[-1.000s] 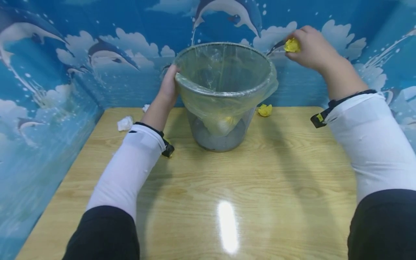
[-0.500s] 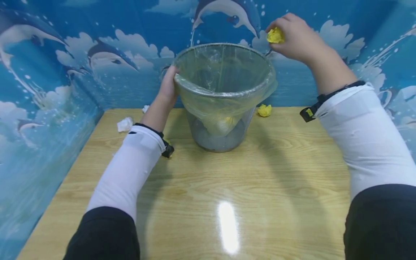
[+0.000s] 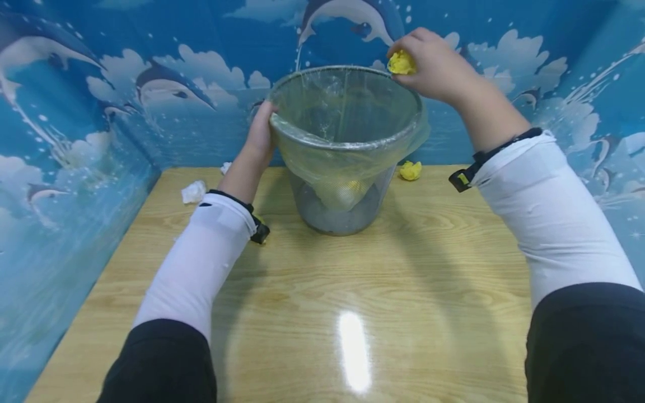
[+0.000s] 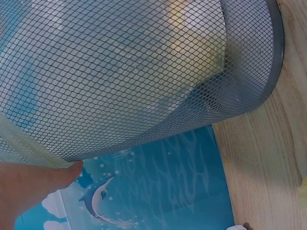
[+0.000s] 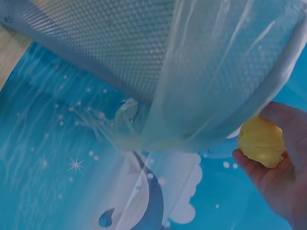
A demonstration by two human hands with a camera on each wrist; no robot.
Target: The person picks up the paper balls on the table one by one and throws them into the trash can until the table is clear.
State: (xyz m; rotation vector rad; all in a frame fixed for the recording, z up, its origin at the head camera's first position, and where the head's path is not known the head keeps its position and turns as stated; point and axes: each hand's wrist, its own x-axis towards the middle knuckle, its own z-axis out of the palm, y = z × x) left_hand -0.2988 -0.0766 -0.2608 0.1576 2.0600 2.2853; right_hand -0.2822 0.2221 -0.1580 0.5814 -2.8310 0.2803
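A grey mesh wastebasket (image 3: 335, 215) stands upright on the table, lined with a thin yellowish plastic bag (image 3: 312, 162) folded over its rim. My left hand (image 3: 261, 133) grips the basket's left rim, thumb over the bag's edge; the other fingers are hidden behind the wall. In my right hand (image 3: 437, 66) is a crumpled yellow paper ball (image 3: 402, 62), pinched between thumb and fingers just above the right back rim. The right wrist view shows the same yellow ball (image 5: 261, 141) close beside the bag-covered rim. Through the mesh, yellow and white crumpled paper (image 4: 201, 24) shows at the bag's bottom.
Another yellow paper ball (image 3: 410, 170) lies on the wooden table (image 3: 403, 291) right of the basket. A white paper ball (image 3: 194, 192) lies at the left, with a second white piece (image 3: 225, 167) behind the left forearm. A dolphin-print backdrop (image 3: 191, 73) rises behind the table.
My right hand has moved left with the yellow paper ball, from beyond the basket's right side to its right back rim. The left hand stays on the rim.
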